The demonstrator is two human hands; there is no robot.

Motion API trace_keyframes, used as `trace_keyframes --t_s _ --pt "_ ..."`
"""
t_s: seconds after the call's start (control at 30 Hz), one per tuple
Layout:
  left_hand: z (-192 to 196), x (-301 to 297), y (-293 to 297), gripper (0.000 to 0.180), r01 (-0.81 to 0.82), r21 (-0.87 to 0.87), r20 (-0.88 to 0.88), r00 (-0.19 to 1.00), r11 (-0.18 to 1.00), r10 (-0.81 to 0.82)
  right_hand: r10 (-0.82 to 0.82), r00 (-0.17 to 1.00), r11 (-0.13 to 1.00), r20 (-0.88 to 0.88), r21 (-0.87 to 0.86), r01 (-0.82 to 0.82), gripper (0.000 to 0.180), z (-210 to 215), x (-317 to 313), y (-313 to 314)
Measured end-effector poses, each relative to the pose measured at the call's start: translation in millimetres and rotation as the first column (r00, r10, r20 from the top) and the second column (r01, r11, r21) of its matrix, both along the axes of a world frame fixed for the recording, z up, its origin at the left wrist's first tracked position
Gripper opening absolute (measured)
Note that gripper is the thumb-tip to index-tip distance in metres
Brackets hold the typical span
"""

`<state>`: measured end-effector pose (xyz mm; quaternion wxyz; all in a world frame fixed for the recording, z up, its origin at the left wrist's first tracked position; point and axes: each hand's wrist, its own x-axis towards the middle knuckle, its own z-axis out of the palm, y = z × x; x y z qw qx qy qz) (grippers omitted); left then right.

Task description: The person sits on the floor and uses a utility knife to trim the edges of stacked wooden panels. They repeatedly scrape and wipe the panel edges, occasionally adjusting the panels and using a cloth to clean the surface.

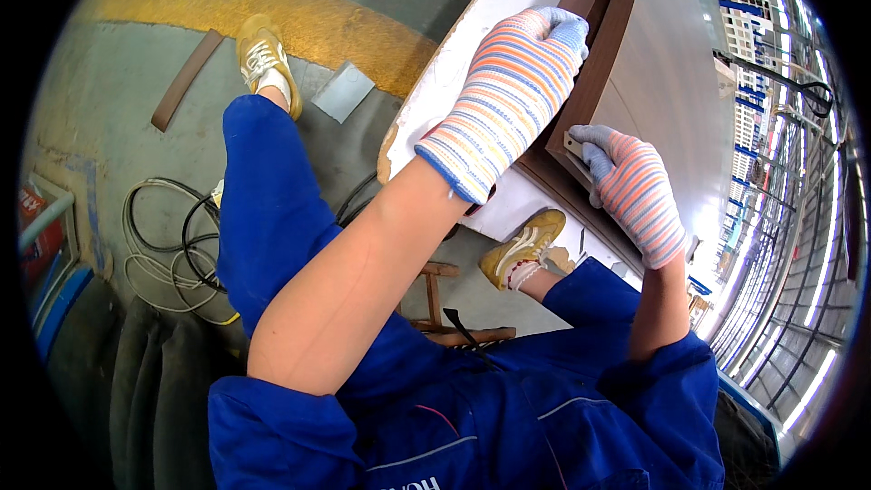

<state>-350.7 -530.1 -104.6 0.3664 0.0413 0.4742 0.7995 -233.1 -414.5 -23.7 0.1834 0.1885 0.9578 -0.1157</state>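
A large panel (671,45) with a grey-brown face and dark brown edges (606,59) lies in front of me, towards the right. My left hand (508,91), in a striped knitted glove, is at its long brown edge with fingers curled; whatever they may hold is hidden. Near the panel's close corner, my right hand (631,186), in a matching glove, pinches a small flat pale metal piece (572,144) between thumb and fingers. That piece rests against the brown edge; its exact kind cannot be made out.
Beneath the panel is a white board (445,68) with a worn edge. A brown strip (186,82) and a grey sheet (342,92) lie on the floor at left. Coiled cables (172,254) are beside my leg. A wooden stool (445,308) shows between my legs.
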Motion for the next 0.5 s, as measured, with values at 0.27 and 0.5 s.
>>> trace_keyframes --t_s 0.27,0.5 --pt "0 2 8 0.028 0.038 0.012 0.024 0.999 0.999 -0.038 0.162 0.953 0.983 0.255 -0.129 -0.132 0.025 -4 -10 14" --pt "-20 15 11 0.029 -0.012 0.010 -0.031 0.999 1.000 0.013 -0.391 0.898 0.846 0.201 -0.306 0.437 0.030 52 1 1"
